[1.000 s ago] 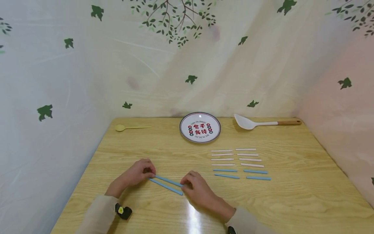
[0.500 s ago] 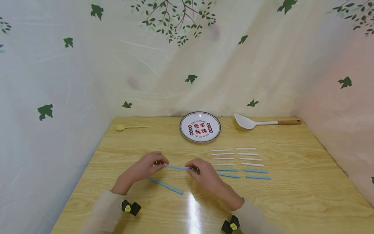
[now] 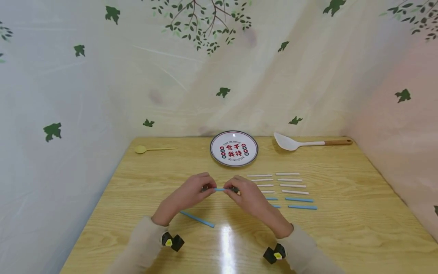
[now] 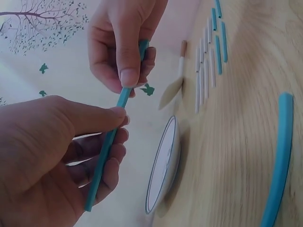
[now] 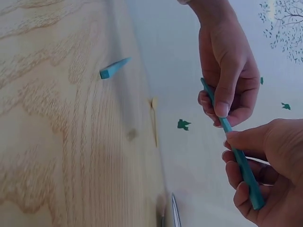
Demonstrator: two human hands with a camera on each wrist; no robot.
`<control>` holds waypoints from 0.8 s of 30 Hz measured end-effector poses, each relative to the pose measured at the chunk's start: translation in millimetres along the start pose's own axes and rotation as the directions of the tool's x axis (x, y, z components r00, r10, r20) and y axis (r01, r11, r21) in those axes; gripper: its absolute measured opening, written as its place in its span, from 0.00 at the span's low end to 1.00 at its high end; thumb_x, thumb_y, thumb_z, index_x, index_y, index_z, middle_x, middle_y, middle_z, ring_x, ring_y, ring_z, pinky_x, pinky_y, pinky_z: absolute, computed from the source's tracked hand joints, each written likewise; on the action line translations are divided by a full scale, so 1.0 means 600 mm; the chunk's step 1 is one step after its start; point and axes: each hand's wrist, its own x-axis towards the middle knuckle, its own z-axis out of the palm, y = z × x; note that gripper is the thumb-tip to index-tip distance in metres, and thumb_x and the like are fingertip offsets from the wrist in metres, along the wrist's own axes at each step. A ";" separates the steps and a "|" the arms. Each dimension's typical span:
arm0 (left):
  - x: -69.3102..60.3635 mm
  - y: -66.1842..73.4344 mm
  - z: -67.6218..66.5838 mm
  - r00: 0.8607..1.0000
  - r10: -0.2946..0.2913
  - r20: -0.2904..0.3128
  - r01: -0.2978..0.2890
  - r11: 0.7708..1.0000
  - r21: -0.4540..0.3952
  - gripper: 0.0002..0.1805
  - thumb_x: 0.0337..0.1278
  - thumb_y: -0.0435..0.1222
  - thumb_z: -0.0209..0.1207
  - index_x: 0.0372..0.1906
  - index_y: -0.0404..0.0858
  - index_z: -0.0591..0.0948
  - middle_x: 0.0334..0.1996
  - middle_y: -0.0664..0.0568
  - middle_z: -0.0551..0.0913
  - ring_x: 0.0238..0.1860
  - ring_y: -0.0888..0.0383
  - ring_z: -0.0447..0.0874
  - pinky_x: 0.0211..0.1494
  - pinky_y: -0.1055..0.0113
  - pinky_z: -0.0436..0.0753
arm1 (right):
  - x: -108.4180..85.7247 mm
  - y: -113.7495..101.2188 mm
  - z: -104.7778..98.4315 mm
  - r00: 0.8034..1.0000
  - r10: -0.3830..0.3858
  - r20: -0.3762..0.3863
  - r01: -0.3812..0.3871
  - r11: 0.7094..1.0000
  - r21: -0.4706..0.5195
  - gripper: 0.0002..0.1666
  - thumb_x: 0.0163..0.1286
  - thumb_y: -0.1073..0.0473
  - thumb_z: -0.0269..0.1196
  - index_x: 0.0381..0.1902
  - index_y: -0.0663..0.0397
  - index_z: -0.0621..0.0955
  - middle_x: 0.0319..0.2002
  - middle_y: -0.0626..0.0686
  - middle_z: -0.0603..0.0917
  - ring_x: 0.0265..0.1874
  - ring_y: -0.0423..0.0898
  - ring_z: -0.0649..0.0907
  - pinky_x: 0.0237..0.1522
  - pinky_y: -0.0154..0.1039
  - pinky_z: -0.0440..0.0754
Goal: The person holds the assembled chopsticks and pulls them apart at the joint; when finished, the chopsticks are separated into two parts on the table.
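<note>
My left hand (image 3: 191,191) and right hand (image 3: 250,196) pinch one blue chopstick (image 3: 219,189) between thumbs and fingers, raised over the middle of the table. Little of it shows between the hands in the head view. In the left wrist view the chopstick (image 4: 102,156) slants across both hands, one end lying along the left fingers. Its other end lies along the right fingers in the right wrist view, where the chopstick (image 5: 246,175) has a squared tip. A second blue chopstick (image 3: 198,219) lies on the table below the left hand, partly hidden by that wrist.
Shorter white sticks (image 3: 293,186) and blue sticks (image 3: 302,207) lie in two columns to the right; my right hand covers some ends. Along the back edge are a yellow spoon (image 3: 141,149), a white plate (image 3: 234,161) with red characters and a white spatula (image 3: 286,143) with a wooden handle.
Both hands have lifted one blue chopstick away from beside the other and brought it farther back. They have drawn closer together along it. The second chopstick stays on the table.
</note>
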 end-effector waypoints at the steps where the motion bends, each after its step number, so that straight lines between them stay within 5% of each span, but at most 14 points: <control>1: 0.002 0.002 0.002 1.000 0.001 -0.007 -0.001 1.000 0.000 0.03 0.62 0.34 0.60 0.37 0.39 0.82 0.33 0.55 0.78 0.33 0.64 0.73 0.37 0.73 0.76 | 0.000 0.000 -0.001 1.000 -0.001 -0.001 0.001 1.000 -0.008 0.03 0.65 0.58 0.64 0.36 0.48 0.83 0.34 0.43 0.81 0.33 0.37 0.80 0.35 0.32 0.80; 11: 0.011 0.016 0.015 0.999 -0.015 -0.041 0.016 1.000 0.011 0.03 0.62 0.35 0.60 0.37 0.39 0.82 0.31 0.55 0.78 0.32 0.64 0.74 0.37 0.72 0.77 | -0.002 0.006 -0.003 1.000 0.016 0.012 -0.016 1.000 -0.014 0.03 0.66 0.57 0.64 0.36 0.48 0.83 0.34 0.43 0.80 0.31 0.36 0.78 0.33 0.29 0.78; 24: 0.014 0.017 0.027 0.991 0.043 -0.124 -0.046 0.999 -0.016 0.03 0.60 0.32 0.60 0.33 0.37 0.82 0.29 0.55 0.77 0.30 0.64 0.74 0.34 0.75 0.77 | -0.011 0.018 -0.007 1.000 -0.028 -0.002 0.028 0.999 -0.026 0.04 0.68 0.57 0.61 0.34 0.49 0.80 0.31 0.42 0.77 0.28 0.35 0.72 0.30 0.29 0.73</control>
